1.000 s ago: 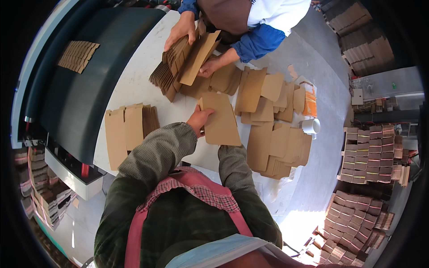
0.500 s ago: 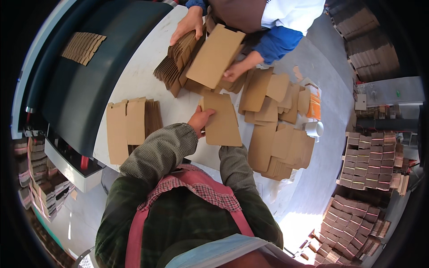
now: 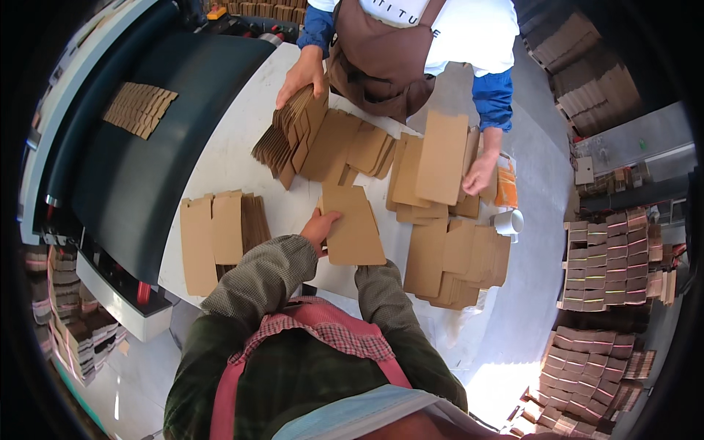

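Note:
My left hand (image 3: 318, 229) is closed on the left edge of a flat brown cardboard piece (image 3: 355, 229), thumb on its face. My right sleeve runs up to the lower edge of this piece, and the right hand is hidden behind it. Close to my left forearm stands a row of folded cardboard pieces (image 3: 227, 227). On the right, flat cardboard pieces (image 3: 458, 257) lie overlapped in a pile. Opposite me, a co-worker rests one hand (image 3: 302, 73) on an upright bundle of folded cardboard (image 3: 293, 136). Their other hand (image 3: 480, 174) is beside a cardboard piece (image 3: 442, 158) on the far right pile.
A dark conveyor belt (image 3: 169, 73) runs along the left, carrying a shingled row of cardboard (image 3: 139, 108). A white cup (image 3: 508, 221) and an orange-and-white package (image 3: 507, 183) stand at the white table's (image 3: 242, 132) right side. Bundled cardboard stacks (image 3: 607, 260) stand farther right.
The co-worker's hand has carried a cardboard piece from the middle over to the right pile. My left hand still holds its piece. The whole view has shifted, showing more of the far side.

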### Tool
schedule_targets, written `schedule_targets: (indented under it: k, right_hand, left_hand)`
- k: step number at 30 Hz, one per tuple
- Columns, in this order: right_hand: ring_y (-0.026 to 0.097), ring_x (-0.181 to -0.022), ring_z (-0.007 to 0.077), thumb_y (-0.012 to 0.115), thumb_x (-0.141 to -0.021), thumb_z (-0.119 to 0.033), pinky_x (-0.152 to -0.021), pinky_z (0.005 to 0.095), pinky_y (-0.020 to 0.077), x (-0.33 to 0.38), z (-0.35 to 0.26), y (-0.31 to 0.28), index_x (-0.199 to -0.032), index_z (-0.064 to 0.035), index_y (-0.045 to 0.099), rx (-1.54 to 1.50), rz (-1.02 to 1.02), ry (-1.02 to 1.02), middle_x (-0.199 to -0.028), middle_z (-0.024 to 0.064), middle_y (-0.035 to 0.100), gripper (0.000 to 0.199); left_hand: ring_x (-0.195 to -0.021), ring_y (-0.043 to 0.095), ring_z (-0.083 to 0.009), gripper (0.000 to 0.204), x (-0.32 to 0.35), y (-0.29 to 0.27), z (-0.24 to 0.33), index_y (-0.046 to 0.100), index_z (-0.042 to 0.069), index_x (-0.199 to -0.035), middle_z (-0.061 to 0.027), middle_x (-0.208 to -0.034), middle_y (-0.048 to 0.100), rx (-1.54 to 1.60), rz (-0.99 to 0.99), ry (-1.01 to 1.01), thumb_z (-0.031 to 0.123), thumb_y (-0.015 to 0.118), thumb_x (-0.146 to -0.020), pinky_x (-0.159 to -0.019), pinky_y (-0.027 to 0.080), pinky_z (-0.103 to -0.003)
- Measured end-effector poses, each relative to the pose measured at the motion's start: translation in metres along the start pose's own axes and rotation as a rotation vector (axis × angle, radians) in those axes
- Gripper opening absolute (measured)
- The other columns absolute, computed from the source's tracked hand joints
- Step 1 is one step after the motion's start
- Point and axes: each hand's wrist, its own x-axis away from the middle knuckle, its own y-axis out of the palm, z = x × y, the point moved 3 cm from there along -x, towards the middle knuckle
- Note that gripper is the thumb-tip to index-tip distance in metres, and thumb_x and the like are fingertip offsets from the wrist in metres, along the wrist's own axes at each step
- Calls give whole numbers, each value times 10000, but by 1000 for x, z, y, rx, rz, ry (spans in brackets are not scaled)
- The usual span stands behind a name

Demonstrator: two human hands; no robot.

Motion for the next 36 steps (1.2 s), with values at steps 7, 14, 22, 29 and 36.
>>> schedule_targets:
  k: [7,14,22,29,36]
  right_hand:
    - [581,-1041,205,497,-949,-410,-857,341,518,2,7,5,-1307,-72,468,-27,-18,-12,-1186,89,580,493]
    - [582,-1039,205,502,-949,-402,-857,341,519,8,14,4,-1305,-70,470,-47,-40,-27,-1185,90,581,488]
    - [595,-1012,213,522,-945,-295,-833,335,523,30,35,-12,-1285,-20,480,-122,25,-60,-1185,110,581,438]
    - [585,-1041,232,523,-955,-306,-877,349,516,30,39,-10,-1300,-28,470,-119,-19,-57,-1189,109,585,446]
    - [535,-1144,218,547,-945,-241,-976,348,462,40,33,2,-1368,-50,395,-206,-114,-46,-1294,94,521,488]
  left_hand:
    - [-1019,595,-259,440,-7,-13,-7,323,154,-1288,-100,-1198,509,58,-31,97,281,503,-907,-767,557,-464]
    - [-1034,589,-274,415,-1,-20,-12,323,99,-1294,-125,-1199,509,85,-76,122,248,459,-930,-820,540,-469]
    - [-1040,593,-265,406,17,-26,-27,385,80,-1309,-131,-1190,547,166,-95,144,240,435,-939,-862,521,-427]
    - [-1037,601,-282,401,4,-37,-37,447,54,-1272,-131,-1195,570,151,-59,138,263,466,-931,-869,510,-451]
    - [-1030,582,-302,426,-14,-49,-45,384,158,-1257,-109,-1186,525,181,-195,84,340,514,-894,-746,530,-546]
